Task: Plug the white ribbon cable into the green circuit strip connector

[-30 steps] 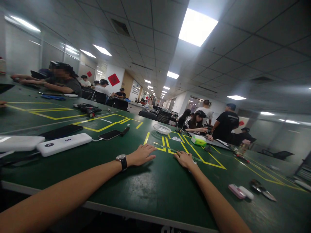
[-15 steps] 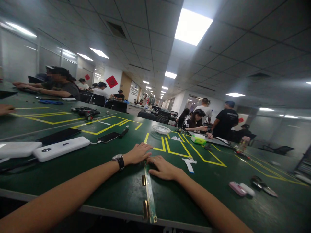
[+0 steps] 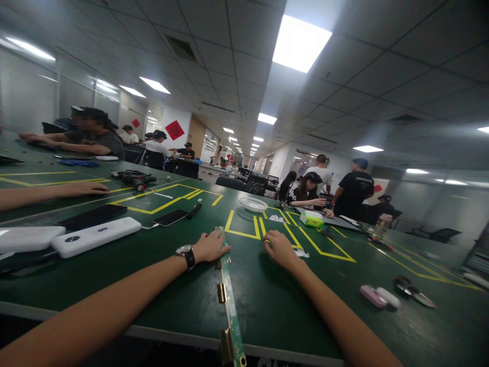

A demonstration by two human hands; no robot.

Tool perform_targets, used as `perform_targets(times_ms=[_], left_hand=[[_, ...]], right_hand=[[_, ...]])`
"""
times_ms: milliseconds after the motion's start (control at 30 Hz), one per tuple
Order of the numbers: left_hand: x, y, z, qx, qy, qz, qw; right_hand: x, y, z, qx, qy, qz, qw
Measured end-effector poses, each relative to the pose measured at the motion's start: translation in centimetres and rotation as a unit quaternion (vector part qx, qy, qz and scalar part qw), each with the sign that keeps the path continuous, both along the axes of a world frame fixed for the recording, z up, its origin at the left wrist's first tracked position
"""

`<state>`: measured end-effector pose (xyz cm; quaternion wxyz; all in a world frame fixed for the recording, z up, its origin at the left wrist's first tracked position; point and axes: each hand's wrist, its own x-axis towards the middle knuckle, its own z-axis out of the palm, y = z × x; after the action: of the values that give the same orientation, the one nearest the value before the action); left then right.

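Observation:
A long, narrow green circuit board (image 3: pixel 231 312) with copper-coloured flaps lies lengthwise on the table, its near end at the front edge. My left hand (image 3: pixel 210 246), a watch at its wrist, grips the board near its far end, the thumb across it. My right hand (image 3: pixel 280 248) is off the board, low over the table to its right, with fingers apart and slightly bent. A white strip (image 3: pixel 301 253) shows just beyond my right wrist; the rest of it is hidden behind the hand.
On the left lie a white power bank (image 3: pixel 101 236), a cabled phone (image 3: pixel 170 217) and another person's arm (image 3: pixel 72 190). A white basket (image 3: pixel 253 204) stands ahead, a green-and-white packet (image 3: pixel 311 218) to its right. Nearer right are a pink case (image 3: pixel 373 296) and a metal tool (image 3: pixel 414 291).
My right hand has left the board and moved right, over the white strip. My left hand and the board have shifted slightly left and nearer. The other person's arm reaches further in.

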<state>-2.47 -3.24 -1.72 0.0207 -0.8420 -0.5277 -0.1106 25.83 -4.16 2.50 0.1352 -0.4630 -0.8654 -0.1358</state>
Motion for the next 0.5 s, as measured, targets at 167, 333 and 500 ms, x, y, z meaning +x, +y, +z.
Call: perform_targets(times_ms=[167, 333, 500], left_hand=[[-0.4, 0.0, 0.4, -0.051, 0.021, -0.054, 0.997], [-0.3, 0.0, 0.4, -0.075, 0.019, -0.104, 0.992], [-0.2, 0.1, 0.4, -0.081, 0.006, -0.102, 0.992]], right_hand=[[6.5, 2.3, -0.6, -0.039, -0.013, -0.236, 0.971], [8.9, 3.1, -1.7, -0.056, -0.009, -0.28, 0.958], [8.2, 3.6, -2.0, -0.074, -0.005, -0.247, 0.966]])
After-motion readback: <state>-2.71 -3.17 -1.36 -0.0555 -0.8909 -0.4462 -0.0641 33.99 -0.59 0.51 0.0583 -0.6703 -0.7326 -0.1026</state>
